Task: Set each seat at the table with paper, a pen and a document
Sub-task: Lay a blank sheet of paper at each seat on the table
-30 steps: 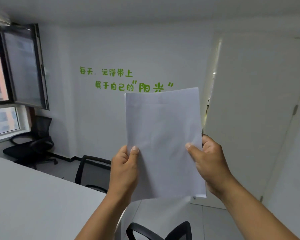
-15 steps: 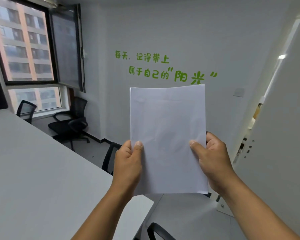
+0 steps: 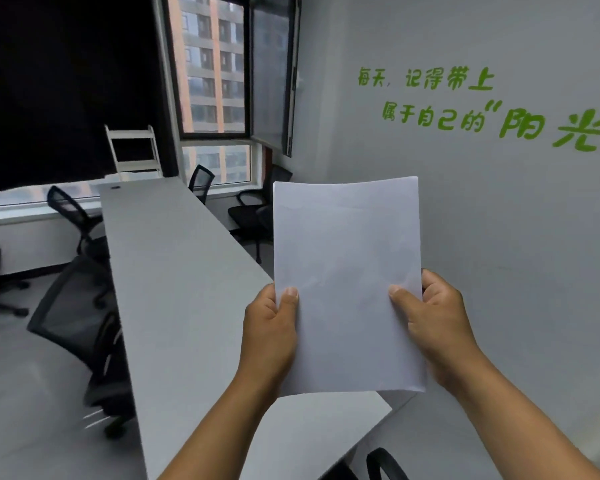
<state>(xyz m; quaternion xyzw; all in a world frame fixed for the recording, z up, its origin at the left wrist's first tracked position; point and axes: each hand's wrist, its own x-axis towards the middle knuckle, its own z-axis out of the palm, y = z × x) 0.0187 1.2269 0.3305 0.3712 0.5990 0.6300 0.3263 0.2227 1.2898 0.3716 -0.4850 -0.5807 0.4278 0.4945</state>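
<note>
Head view: the left hand (image 3: 269,336) gripped the left edge of the paper (image 3: 347,271), thumb on its face, fingers curled behind. The right hand (image 3: 437,327) pinched the right edge likewise. The paper stood upright between both hands, raised above the long table (image 3: 174,271).

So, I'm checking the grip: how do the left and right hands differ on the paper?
The left hand pinches the paper at its left edge; the right hand pinches its right edge. The left thumb points up along the sheet; the right thumb lies angled inward across it. Both hold it upright above the table, thumbs in front.
</note>
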